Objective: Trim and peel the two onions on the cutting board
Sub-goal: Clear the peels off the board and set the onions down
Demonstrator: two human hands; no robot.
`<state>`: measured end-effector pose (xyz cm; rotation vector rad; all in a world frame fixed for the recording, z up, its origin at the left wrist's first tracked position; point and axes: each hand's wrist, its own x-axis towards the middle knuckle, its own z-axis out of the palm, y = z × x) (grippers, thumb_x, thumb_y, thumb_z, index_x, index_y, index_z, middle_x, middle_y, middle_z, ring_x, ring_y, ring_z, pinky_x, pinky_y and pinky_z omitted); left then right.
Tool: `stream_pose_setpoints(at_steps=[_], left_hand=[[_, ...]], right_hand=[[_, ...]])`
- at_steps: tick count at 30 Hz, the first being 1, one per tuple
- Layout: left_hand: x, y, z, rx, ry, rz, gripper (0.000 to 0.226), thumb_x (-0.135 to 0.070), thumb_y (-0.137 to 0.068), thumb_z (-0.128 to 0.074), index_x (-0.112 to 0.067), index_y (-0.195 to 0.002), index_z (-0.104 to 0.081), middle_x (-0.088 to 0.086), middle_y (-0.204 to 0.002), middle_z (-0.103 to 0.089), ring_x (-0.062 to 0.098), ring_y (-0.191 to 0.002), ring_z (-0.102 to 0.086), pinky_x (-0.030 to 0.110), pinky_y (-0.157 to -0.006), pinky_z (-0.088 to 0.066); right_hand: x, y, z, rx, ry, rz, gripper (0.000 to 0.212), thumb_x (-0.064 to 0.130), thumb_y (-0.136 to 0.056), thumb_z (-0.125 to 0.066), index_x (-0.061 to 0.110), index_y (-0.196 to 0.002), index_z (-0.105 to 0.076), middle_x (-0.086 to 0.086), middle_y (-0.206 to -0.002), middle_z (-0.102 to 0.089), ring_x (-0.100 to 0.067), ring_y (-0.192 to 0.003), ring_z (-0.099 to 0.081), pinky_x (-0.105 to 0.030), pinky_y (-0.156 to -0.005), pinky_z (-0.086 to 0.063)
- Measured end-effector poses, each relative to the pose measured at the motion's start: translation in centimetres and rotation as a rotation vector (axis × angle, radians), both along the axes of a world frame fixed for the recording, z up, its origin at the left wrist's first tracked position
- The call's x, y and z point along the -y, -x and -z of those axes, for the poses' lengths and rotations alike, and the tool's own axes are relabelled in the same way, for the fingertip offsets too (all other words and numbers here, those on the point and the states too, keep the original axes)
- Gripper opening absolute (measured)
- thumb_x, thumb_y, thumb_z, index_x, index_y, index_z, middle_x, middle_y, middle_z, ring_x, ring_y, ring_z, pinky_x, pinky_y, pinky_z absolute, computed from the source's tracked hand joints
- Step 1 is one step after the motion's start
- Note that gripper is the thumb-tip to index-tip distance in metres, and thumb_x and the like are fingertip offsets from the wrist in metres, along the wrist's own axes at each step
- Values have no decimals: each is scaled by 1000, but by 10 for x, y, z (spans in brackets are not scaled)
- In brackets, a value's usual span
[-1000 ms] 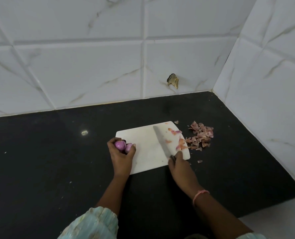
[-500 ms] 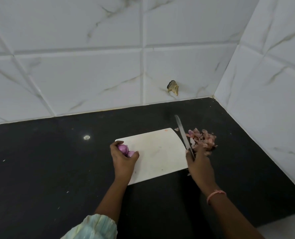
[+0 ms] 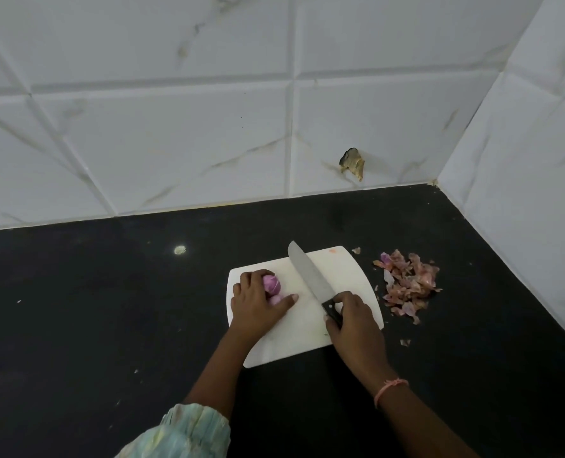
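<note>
Two peeled purple onions lie at the left end of the white cutting board. My left hand cups them, fingers curled over them and thumb stretched along the board. The lower onion is mostly hidden under the hand. My right hand grips the black handle of a knife. Its blade lies across the middle of the board, tip pointing away and to the left, just right of the onions.
A heap of onion skins lies on the black counter right of the board, with a few loose scraps nearby. White tiled walls close in behind and on the right. A chipped hole marks the back wall.
My right hand swept the skins off the board's right edge with the knife, then brought the blade back over the middle of the board. The left hand stayed on the onions.
</note>
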<state>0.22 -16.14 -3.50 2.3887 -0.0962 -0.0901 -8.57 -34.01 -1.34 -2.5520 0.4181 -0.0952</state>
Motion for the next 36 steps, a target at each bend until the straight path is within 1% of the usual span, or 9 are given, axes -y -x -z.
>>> stream_pose_setpoints(at_steps=[4,7,11,13,18,24,30,34,36], left_hand=[[5,-3,-8,-119,29,-34,34,-42,-98,-55,-22,-126,-54,1,-129,-48,27,-121,-43,37,-95,-30],[3,2,-8,-95,154,-31,28,-38,-97,-59,-28,-123,-56,-7,-124,-55,19,-118,-48,36,-95,-29],[-7,11,-9,-63,401,8,33,-39,-89,-67,-41,-120,-55,-24,-115,-62,5,-111,-57,40,-99,-44],[-8,14,-14,-41,471,47,32,-28,-93,-69,-35,-122,-57,-23,-119,-62,3,-111,-57,34,-93,-48],[-3,18,-33,58,600,89,38,-10,-84,-78,-20,-118,-64,-18,-114,-67,7,-105,-64,19,-86,-50],[3,17,-42,82,712,103,43,-6,-78,-83,-16,-116,-64,-7,-115,-69,15,-107,-67,30,-92,-55],[12,19,-47,54,746,111,42,-9,-81,-81,-14,-118,-64,-4,-117,-70,13,-106,-68,32,-91,-58],[11,23,-54,-48,854,170,40,-4,-88,-72,-11,-126,-62,-1,-123,-68,15,-114,-65,33,-95,-56],[10,24,-59,-93,920,203,39,-10,-92,-67,-13,-131,-60,-1,-128,-67,17,-119,-63,31,-96,-54]], right_hand=[[-1,0,2,-5,5,4,27,30,-91,-63,26,-114,-48,6,-114,-54,-12,-101,-51,-30,-77,-51],[1,-1,3,-23,-10,-3,30,32,-91,-63,26,-115,-47,6,-114,-53,-10,-101,-51,-26,-77,-49],[2,-5,-5,-35,13,-3,29,35,-90,-63,26,-115,-50,5,-114,-52,-11,-100,-49,-24,-75,-47],[-2,-11,-13,59,5,-22,30,36,-92,-61,27,-120,-54,6,-114,-53,-10,-101,-49,-25,-79,-48],[-28,-32,-39,218,-337,-141,28,32,-93,-63,29,-121,-61,15,-108,-63,-2,-96,-58,-17,-83,-50],[-36,-40,-48,348,-359,-92,7,16,-92,-65,22,-97,-65,12,-94,-64,-2,-89,-60,-10,-77,-45],[-32,-43,-57,156,-158,-138,12,18,-97,-56,21,-108,-55,6,-108,-56,-8,-98,-56,-21,-90,-47],[-15,-48,-64,77,-490,-15,10,18,-100,-49,22,-93,-56,4,-92,-62,-13,-87,-60,-29,-77,-51],[3,-47,-64,129,-547,104,10,18,-97,-54,21,-92,-61,1,-90,-65,-16,-85,-63,-35,-76,-55]])
